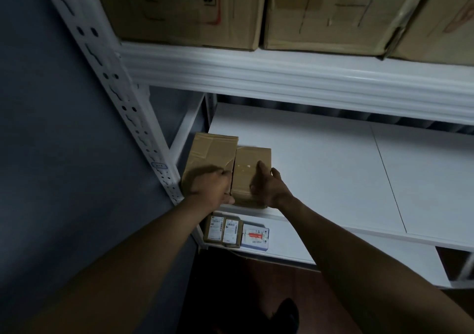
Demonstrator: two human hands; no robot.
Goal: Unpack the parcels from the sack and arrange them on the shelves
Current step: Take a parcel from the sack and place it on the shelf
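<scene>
My right hand (266, 185) grasps the smaller parcel (252, 172), which touches the taped parcel (209, 154) by the shelf post (143, 139). My left hand (211, 187) rests curled on the taped one; whether it grips, I cannot tell.

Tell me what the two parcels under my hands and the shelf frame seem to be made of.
Two parcels: brown cardboard, glossy tape glinting on top. Shelf frame: looks like white-painted metal, judging by the punched holes in its upright.
</scene>
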